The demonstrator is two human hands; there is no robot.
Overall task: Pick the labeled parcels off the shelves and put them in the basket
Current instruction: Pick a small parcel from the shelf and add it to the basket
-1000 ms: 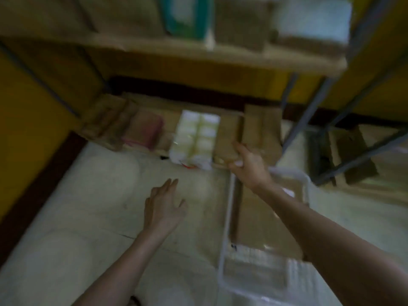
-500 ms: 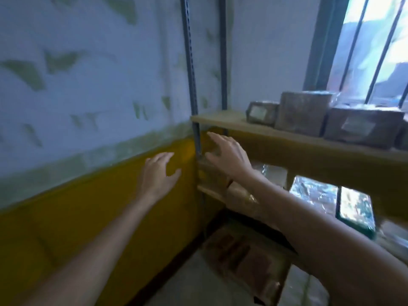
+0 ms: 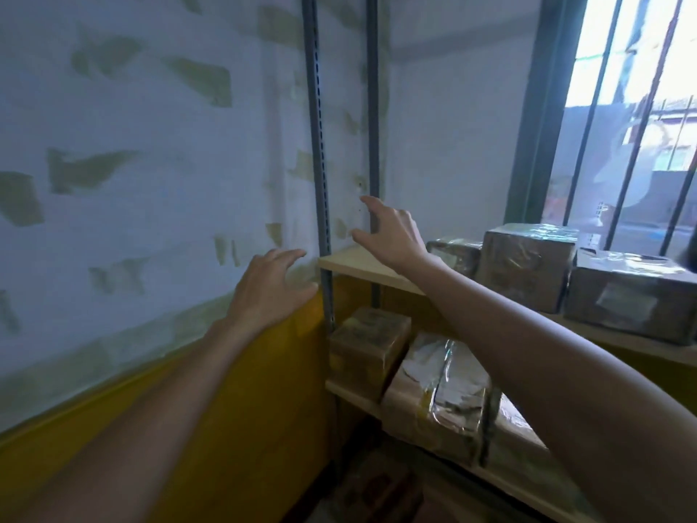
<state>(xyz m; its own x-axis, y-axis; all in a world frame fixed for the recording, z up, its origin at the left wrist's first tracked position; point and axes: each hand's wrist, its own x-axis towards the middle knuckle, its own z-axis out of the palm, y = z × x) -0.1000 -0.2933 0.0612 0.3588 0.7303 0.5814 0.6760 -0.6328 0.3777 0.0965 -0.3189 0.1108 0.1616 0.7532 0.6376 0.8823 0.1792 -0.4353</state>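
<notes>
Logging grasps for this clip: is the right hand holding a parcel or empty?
Empty. The right hand hovers with fingers spread above the upper shelf, touching no parcel.

Storeroom: metal shelves (image 3: 362, 264) of taped parcels (image 3: 528, 269)

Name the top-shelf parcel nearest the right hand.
The small dark parcel at the row's left end, beside the right hand; both bigger boxes sit farther right.

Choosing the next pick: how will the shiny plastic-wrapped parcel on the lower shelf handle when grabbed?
The plastic-wrapped parcel is probably slippery: its wrap looks glossy, wrinkled. Its boxy shape suggests stiff, not floppy. Lying tilted beside the brown box, it may slide when pulled.
</notes>
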